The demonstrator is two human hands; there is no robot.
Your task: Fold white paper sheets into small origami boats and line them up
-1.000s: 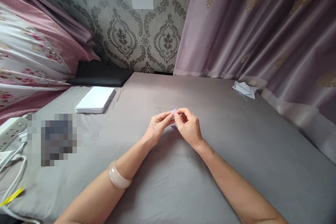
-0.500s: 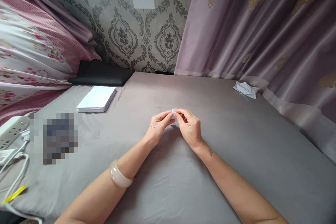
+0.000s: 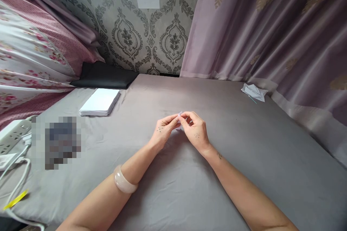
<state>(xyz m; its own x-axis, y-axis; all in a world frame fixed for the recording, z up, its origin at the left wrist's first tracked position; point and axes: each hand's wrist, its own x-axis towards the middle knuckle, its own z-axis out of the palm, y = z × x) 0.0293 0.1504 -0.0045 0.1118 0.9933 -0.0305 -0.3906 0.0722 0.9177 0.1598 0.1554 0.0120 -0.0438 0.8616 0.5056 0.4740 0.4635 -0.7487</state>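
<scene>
A small piece of folded white paper point(image 3: 178, 127) is pinched between my two hands, above the middle of the grey cloth. My left hand point(image 3: 164, 128) grips it from the left with thumb and forefinger. From the right, my right hand point(image 3: 195, 128) closes thumb and fingertips on its upper edge. The fingertips of both hands meet there, and they hide most of the paper. A pale bangle point(image 3: 124, 179) sits on my left forearm.
The grey cloth point(image 3: 168, 195) covers the surface. A stack of white paper point(image 3: 100, 100) lies back left, near a black folded item point(image 3: 105, 75). White power strips with cables point(image 3: 13, 137) are at left, beside a blurred-out patch. Folded papers point(image 3: 254, 92) lie far right by the curtain.
My right hand has turned slightly at the wrist, and less of the paper shows between the fingertips. My left hand stays nearly in place.
</scene>
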